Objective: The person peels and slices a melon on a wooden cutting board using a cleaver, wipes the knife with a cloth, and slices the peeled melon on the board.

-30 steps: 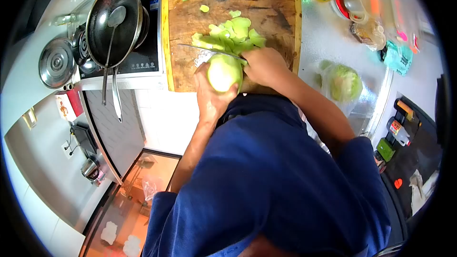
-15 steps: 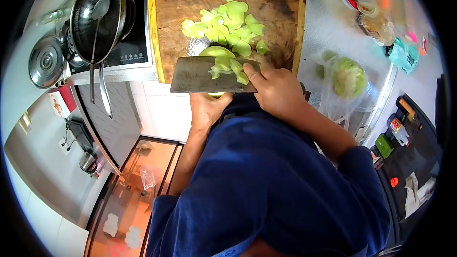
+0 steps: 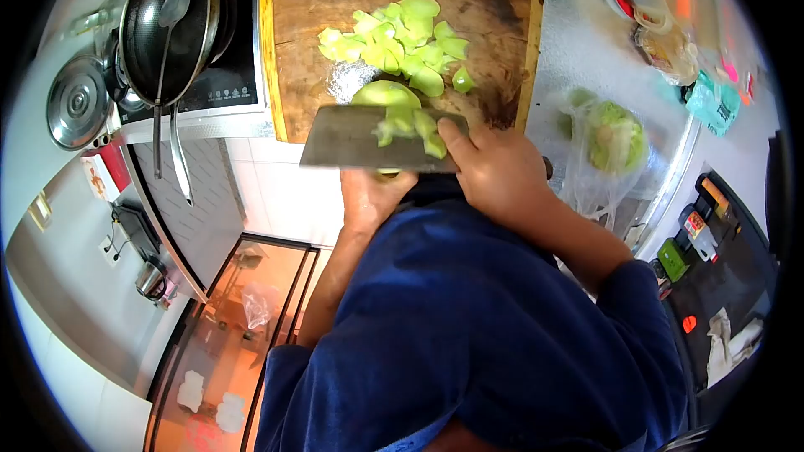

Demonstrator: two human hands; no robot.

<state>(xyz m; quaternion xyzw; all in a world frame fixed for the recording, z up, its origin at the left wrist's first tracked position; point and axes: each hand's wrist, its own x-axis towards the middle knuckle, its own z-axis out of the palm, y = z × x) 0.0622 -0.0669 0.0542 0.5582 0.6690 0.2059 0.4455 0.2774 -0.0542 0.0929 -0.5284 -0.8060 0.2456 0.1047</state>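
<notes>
My right hand (image 3: 507, 172) grips a broad cleaver (image 3: 339, 138), its thumb near the flat of the blade and its handle mostly covered. Several thin green slices (image 3: 404, 121) cling to the blade. Just below the cleaver, my left hand (image 3: 364, 201) is closed around a pale green vegetable (image 3: 385, 95), whose rounded top shows beyond the blade. The blade hides its middle and most of my left fingers. A loose pile of thin green slices (image 3: 419, 33) lies farther up the wooden cutting board (image 3: 490, 59).
On the left, a black wok (image 3: 167, 42) with a ladle (image 3: 174, 7) in it sits by the cooktop (image 3: 226, 94). A pot lid (image 3: 78, 102) lies beside it. To the right are a bagged green vegetable (image 3: 617, 138) and a teal packet (image 3: 713, 102).
The cleaver and both hands have shifted slightly down, toward the body. More of the vegetable's rounded top shows beyond the blade. The slices still cling to the blade, now blurred.
</notes>
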